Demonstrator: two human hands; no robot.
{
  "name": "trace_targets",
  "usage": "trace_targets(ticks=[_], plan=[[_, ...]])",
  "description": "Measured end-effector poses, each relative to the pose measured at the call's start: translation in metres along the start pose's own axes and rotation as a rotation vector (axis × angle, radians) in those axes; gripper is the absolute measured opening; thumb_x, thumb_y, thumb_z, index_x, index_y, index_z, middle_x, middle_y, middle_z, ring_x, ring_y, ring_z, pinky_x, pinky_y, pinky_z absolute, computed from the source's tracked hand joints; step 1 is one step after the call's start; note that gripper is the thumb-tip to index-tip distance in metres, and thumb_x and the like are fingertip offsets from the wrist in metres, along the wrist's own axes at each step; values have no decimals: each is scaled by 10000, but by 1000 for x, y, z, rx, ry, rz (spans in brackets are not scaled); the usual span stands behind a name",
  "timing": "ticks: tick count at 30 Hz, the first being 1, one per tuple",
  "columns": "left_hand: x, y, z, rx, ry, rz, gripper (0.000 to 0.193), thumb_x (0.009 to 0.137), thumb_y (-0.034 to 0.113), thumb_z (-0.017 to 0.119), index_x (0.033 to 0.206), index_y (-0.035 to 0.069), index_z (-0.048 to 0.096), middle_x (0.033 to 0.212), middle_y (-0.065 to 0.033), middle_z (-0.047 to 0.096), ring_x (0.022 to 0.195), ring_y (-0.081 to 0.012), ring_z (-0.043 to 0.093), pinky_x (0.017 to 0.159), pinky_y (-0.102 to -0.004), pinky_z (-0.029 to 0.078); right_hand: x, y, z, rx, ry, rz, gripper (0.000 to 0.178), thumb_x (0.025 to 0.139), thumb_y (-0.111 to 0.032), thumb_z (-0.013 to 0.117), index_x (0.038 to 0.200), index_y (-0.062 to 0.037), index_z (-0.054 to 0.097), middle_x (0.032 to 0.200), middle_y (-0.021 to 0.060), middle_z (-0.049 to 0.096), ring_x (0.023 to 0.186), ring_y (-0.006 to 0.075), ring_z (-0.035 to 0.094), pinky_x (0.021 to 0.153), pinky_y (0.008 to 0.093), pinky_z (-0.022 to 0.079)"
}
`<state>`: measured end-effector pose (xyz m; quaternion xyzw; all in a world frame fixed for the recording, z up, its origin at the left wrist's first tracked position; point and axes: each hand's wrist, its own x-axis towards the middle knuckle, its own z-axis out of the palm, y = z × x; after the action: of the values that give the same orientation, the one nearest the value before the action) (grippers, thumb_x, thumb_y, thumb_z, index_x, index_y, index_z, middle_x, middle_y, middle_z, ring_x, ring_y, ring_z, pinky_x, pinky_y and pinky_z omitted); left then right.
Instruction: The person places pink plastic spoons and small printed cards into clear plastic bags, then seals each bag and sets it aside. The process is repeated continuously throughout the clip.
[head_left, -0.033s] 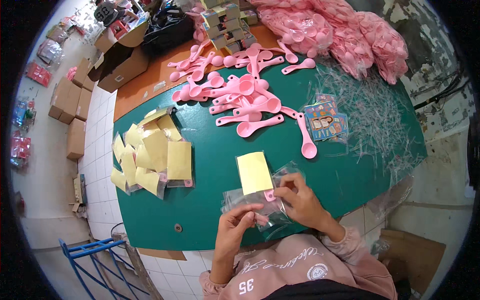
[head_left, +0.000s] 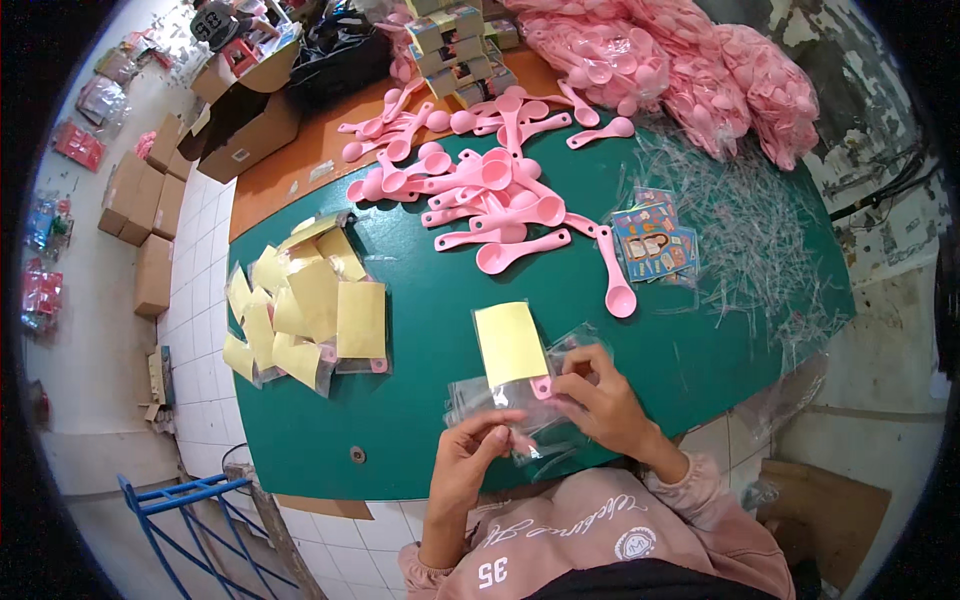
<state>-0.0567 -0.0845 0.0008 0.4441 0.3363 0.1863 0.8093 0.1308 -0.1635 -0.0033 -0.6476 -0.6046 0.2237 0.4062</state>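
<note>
A clear plastic bag with a yellow card point(head_left: 511, 343) in it lies on the near part of the green table. The holed end of a pink measuring spoon point(head_left: 541, 387) shows below the card; the rest of the spoon is hidden. My left hand point(head_left: 474, 446) pinches the bag's lower, loose end point(head_left: 535, 452) between thumb and fingers. Beside the spoon's end, my right hand point(head_left: 603, 405) is closed on the bag's right side. More clear bags point(head_left: 468, 396) seem to lie beneath it.
Filled bags with yellow cards point(head_left: 300, 315) are heaped at the left. Loose pink measuring spoons point(head_left: 500, 205) lie farther back. At the right are blue printed cards point(head_left: 655, 245) and a tangle of clear plastic strips point(head_left: 750, 240). Large bags of spoons point(head_left: 690, 75) stand at the back right.
The bag's loose lower end has shifted slightly between my hands. Otherwise both hands and the things on the table stay as they were.
</note>
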Motion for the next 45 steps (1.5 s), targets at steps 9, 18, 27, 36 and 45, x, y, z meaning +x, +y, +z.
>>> trace_targets(ticks=[9, 18, 27, 36, 45], plan=[[-7, -5, 2, 683, 182, 224, 201, 814, -32, 534, 1008, 15, 552, 854, -101, 615, 730, -149, 620, 548, -231, 477, -5, 4, -2, 261, -49, 44, 204, 683, -7, 677, 858, -40, 577, 926, 90, 448, 806, 209, 524, 677, 295, 457], [6, -6, 1, 673, 90, 236, 123, 755, 18, 645, 857, -9, 582, 873, -79, 586, 748, -148, 620, 582, -246, 523, -9, -2, 0, 477, -75, 334, 130, 762, -69, 656, 830, -6, 566, 900, 90, 502, 797, 140, 541, 662, 266, 479], [6, -19, 5, 505, 218, 149, 122, 784, 20, 631, 865, -36, 559, 856, -74, 584, 752, -111, 596, 628, -227, 512, -6, -9, 11, 654, 13, 634, 147, 811, -52, 615, 828, 28, 493, 715, 65, 604, 638, 88, 602, 546, 216, 493], [5, -29, 16, 113, 307, 103, 118, 830, -3, 566, 817, 14, 450, 914, -57, 534, 834, -107, 549, 630, -216, 497, -10, -8, 16, 437, 109, 533, 155, 783, -33, 642, 819, 9, 498, 706, 62, 606, 579, 81, 602, 473, 203, 469], [4, -11, 11, 312, 222, 94, 354, 815, -33, 545, 1162, 34, 529, 1062, -63, 547, 808, -96, 540, 612, -212, 493, 3, -15, 0, 397, 37, 542, 215, 770, -64, 648, 962, -6, 570, 714, 78, 601, 591, 106, 595, 495, 225, 461]])
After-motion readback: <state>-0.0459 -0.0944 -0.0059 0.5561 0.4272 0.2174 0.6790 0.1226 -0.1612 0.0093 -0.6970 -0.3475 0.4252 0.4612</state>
